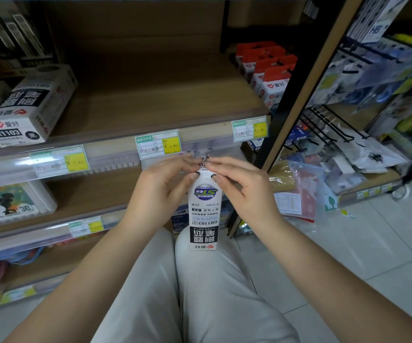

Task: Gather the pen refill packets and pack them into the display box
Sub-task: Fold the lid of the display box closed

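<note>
I hold one refill packet (203, 214) upright in front of me, between my two hands, with its lower end resting on my right knee (200, 266). Its print faces me upside down. My left hand (165, 186) pinches the packet's top end from the left, thumb on the near face and fingers curled over the far side. My right hand (244, 189) pinches the same end from the right in the same way. The fingertips of the two hands nearly meet above the packet, so its very top is hidden and I cannot tell whether it is open. The rest of the packet hangs clear below my palms. The display box (26, 105) lies tilted at the left end of the shelf (150, 100), well apart from my hands and up to their left. A price tag (158, 144) on the shelf edge sits just above my fingers. A row of orange-topped boxes (266, 68) stands at the shelf's right end.
</note>
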### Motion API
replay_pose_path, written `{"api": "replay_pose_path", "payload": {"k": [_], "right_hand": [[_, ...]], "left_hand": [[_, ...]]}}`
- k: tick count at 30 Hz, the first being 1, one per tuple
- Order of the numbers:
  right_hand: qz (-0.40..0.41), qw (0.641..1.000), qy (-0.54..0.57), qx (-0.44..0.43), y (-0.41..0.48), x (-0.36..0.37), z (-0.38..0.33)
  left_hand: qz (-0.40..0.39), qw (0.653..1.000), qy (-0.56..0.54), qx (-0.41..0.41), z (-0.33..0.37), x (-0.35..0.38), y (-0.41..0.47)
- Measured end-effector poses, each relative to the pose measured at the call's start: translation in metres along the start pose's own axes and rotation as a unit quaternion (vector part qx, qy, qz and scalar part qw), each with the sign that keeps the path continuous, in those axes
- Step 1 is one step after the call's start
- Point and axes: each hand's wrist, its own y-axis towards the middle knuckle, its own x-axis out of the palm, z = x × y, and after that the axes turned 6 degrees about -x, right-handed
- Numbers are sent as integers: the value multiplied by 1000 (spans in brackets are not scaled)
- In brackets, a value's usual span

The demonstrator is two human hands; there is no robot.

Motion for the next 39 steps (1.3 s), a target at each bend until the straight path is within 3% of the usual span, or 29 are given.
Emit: {"api": "replay_pose_path", "payload": {"k": [6,11,15,21,39], "right_hand": [[-13,999,-41,-21,-2,-4,4],[-32,999,-18,-5,1,-8,7],[-23,1000,16,14,1,-7,5],[2,1000,5,2,-2,-4,6],[-38,999,-19,-25,2,6,7]], "left_hand": [[-30,998,33,38,5,-8,6],[-63,994,-64,-68,9,-14,11],[-31,993,-65,-96,9,-13,11],[-1,1000,9,-21,7,-7,3],[-81,975,169,117,-4,-22,0]]}}
